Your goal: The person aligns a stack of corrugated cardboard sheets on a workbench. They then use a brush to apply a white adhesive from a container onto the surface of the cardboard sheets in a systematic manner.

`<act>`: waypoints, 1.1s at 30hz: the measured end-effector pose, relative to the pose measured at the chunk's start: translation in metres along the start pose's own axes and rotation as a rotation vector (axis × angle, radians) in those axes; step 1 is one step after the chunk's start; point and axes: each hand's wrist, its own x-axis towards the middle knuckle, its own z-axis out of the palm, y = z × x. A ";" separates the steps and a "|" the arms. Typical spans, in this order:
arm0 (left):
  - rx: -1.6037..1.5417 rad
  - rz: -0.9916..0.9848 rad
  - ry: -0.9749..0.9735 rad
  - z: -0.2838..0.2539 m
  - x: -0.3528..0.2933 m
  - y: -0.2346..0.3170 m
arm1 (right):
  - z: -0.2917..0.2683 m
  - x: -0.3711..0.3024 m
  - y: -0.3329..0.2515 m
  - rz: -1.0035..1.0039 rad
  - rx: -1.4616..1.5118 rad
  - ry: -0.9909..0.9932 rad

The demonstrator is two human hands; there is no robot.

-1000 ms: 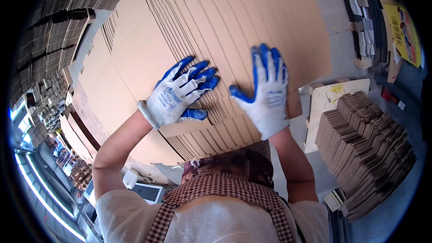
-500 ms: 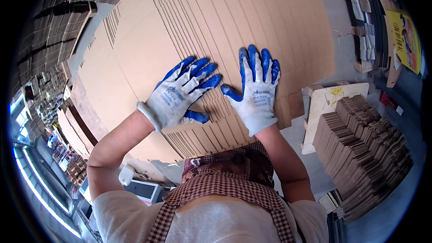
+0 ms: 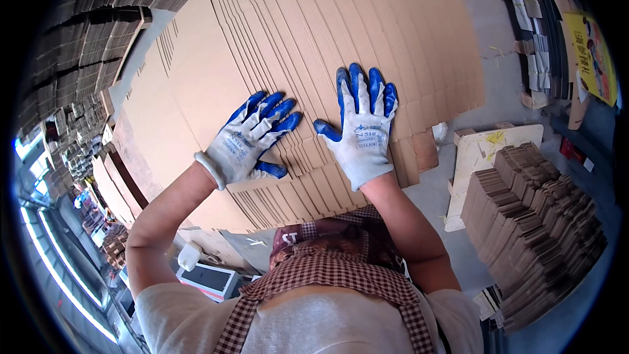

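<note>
Broad brown cardboard sheets (image 3: 295, 39) lie fanned out before me, overlapping so that their edges make a row of narrow steps. My left hand (image 3: 246, 141), in a white work glove with blue coated fingers, rests palm down on the stepped edges with its fingers spread. To its right, my right hand (image 3: 360, 128) wears a matching glove and presses flat on the sheets, fingers pointing away and thumb out to the side. Neither hand grips anything. The undersides of both palms are hidden.
At the right, stacks of folded cardboard (image 3: 524, 229) stand beside a pale wooden board (image 3: 468, 170). Tied cardboard bundles (image 3: 85, 39) are piled at the far left. Near my left elbow sits a grey box-shaped device (image 3: 213, 280) with a white container (image 3: 190, 255).
Both hands have shifted slightly left over the cardboard, staying flat with fingers spread. The fanned sheets sit a little further left in view, and the whole view has turned slightly.
</note>
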 end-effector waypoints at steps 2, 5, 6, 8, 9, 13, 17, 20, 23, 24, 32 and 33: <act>-0.027 0.025 0.033 -0.010 0.000 0.000 | 0.000 0.000 0.001 -0.004 0.017 0.014; -0.003 0.081 0.090 -0.016 0.014 0.000 | 0.000 0.001 0.004 -0.012 0.038 0.027; 0.015 0.099 0.112 -0.016 0.021 -0.001 | -0.001 0.001 0.003 -0.009 0.051 0.030; -0.013 0.134 0.106 -0.009 0.026 -0.005 | -0.003 -0.002 -0.002 0.005 0.072 0.030; -0.008 0.145 0.114 -0.006 0.027 -0.007 | -0.003 -0.001 -0.004 0.017 0.035 0.020; -0.034 0.164 0.137 0.000 0.031 -0.007 | -0.003 0.001 -0.004 0.049 -0.024 0.022; -0.016 0.150 0.147 0.001 0.028 -0.009 | 0.000 0.003 -0.006 0.073 -0.031 0.027; -0.035 0.148 0.152 0.005 0.023 -0.011 | 0.002 0.003 -0.006 0.090 -0.050 0.030; -0.021 0.151 0.144 0.010 0.018 -0.015 | 0.002 0.003 -0.005 0.085 -0.043 0.038; -0.010 0.154 0.138 0.011 0.017 -0.016 | 0.003 0.003 -0.005 0.082 -0.039 0.043; -0.015 0.232 0.189 0.010 0.026 -0.016 | 0.006 0.000 0.000 0.025 0.016 0.081; -0.015 0.230 0.187 0.012 0.027 -0.016 | 0.005 0.000 0.001 0.017 0.024 0.081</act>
